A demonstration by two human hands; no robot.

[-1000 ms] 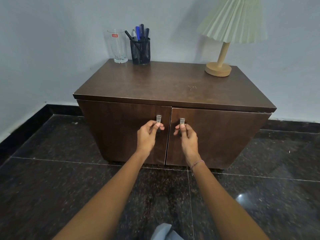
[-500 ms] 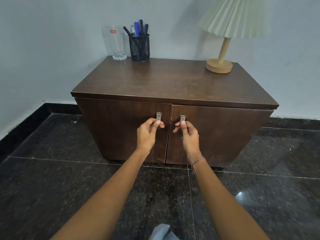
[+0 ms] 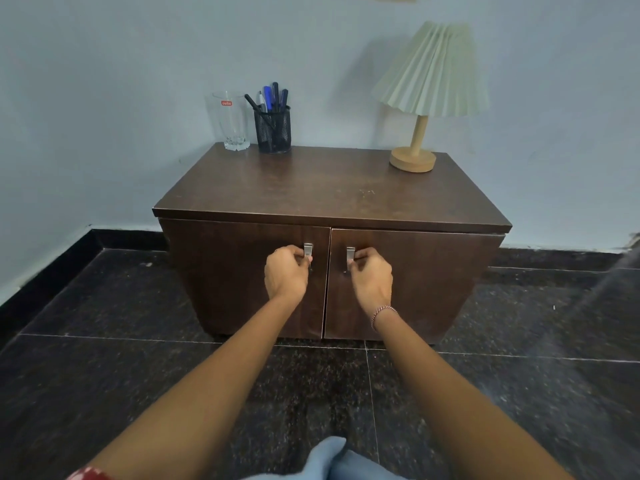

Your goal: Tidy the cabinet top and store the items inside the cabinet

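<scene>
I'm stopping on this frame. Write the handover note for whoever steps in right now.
Left hand grips the left door handle; right hand grips the right door handle.
Both doors are shut, so the inside is hidden.
On the cabinet top: glass and pen holder at back left, lamp at back right.
Left to do: open the doors and put the loose items inside.

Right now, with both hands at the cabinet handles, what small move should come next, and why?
Probably pull both handles outward to swing the doors open. The left hand grips the left handle and the right hand grips the right handle, yet the doors sit shut, while the glass, pen holder and lamp stand on the cabinet top.
</scene>
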